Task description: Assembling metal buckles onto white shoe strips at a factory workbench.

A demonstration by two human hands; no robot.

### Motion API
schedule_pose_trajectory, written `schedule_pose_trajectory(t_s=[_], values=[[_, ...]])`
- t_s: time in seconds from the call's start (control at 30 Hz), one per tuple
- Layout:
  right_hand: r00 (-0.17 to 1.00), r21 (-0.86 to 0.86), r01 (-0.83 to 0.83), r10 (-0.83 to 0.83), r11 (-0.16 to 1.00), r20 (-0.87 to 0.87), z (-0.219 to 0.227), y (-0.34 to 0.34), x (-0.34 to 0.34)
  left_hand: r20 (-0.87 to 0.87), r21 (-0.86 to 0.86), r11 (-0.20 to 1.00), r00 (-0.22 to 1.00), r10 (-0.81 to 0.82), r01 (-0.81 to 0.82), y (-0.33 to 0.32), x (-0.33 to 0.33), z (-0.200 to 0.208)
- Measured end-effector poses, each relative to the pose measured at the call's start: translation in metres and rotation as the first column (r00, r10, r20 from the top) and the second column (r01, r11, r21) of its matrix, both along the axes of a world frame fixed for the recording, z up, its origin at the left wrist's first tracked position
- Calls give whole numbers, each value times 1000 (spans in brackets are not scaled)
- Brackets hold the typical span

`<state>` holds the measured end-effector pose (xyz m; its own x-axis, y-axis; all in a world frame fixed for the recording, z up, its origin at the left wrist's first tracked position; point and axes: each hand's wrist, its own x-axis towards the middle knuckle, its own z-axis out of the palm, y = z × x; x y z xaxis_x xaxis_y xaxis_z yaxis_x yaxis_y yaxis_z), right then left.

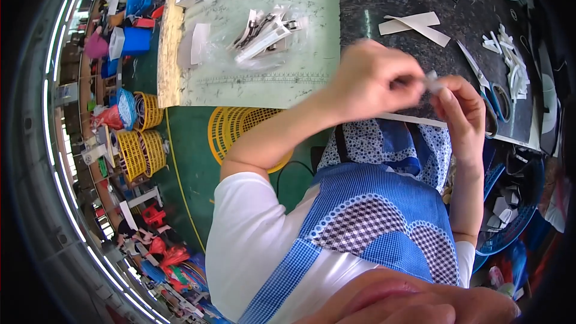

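Over the near edge of the dark table, my left hand (378, 81) and my right hand (461, 105) meet at a small pale piece (432, 83), blurred and mostly covered by fingers. My right thumb and forefinger pinch it from the right. The curled fingers of my left hand close on its other side, smeared by motion. Scissors (477, 69) with blue handles lie just beyond my right hand. Two crossed off-white strips (415, 27) rest on the dark surface beyond my hands.
A clear plastic bag (264, 39) of white and dark strips lies on the pale ruled board (312, 0) at left. White offcuts (513, 63) are piled at the right. Yellow baskets (231, 129) stand on the green floor; a blue basket (519, 228) of scraps sits lower right.
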<state>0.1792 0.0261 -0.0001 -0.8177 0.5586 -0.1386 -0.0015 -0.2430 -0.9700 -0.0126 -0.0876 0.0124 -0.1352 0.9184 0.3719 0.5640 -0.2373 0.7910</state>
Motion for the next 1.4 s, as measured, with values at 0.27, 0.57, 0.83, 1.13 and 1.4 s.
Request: schedule_pose_trajectory(t_s=[0.27, 0.57, 0.83, 1.13, 1.4], values=[[976, 347, -208, 169, 914, 141, 6, 9, -1, -869, 88, 708, 293, 398, -700, -97, -146, 7], [969, 648, -189, 33, 738, 245, 20, 66, 1, -656, 120, 990, 743, 131, -69, 60, -46, -32], [744, 837, -108, -515, 536, 425, -9, 184, -100, -605, 54, 998, 793, 67, -43, 41, 12, -30], [962, 665, 90, -238, 741, 135, 11, 121, -70, 647, -240, 970, 739, 189, -37, 69, -12, -10], [969, 737, -2, -181, 676, 168, -2, 74, 17, 875, -297, 929, 453, 172, 220, 59, 7, -8]])
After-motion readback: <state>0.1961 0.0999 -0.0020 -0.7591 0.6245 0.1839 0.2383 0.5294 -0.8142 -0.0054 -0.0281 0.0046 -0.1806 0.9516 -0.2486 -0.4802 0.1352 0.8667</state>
